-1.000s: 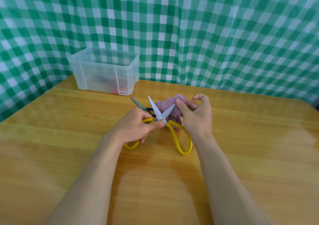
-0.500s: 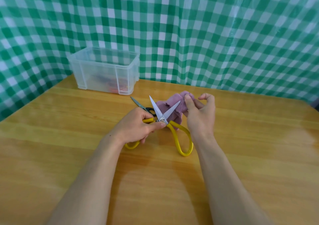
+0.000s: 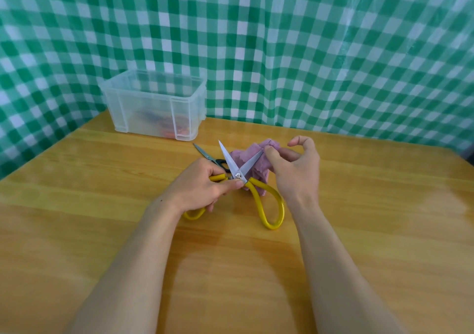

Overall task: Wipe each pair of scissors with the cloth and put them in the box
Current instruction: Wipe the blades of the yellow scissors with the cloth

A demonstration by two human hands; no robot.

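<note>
Yellow-handled scissors (image 3: 266,205) are spread wide over the middle of the wooden table. My left hand (image 3: 202,188) grips their left handle near the pivot. My right hand (image 3: 295,169) pinches a purple cloth (image 3: 246,156) round the tip of the right blade. The cloth bunches behind the blades. A black-handled pair of scissors (image 3: 206,155) lies on the table just behind my left hand, its handles partly hidden. The clear plastic box (image 3: 123,102) stands at the back left with reddish items inside.
A green-and-white checked sheet (image 3: 307,51) hangs close behind the table (image 3: 384,231) and wraps round its left side. Bare wood lies to the right and in front of my arms.
My right hand has slid the cloth outward along the right blade, from near the pivot to the tip. My left hand has kept its hold on the handle.
</note>
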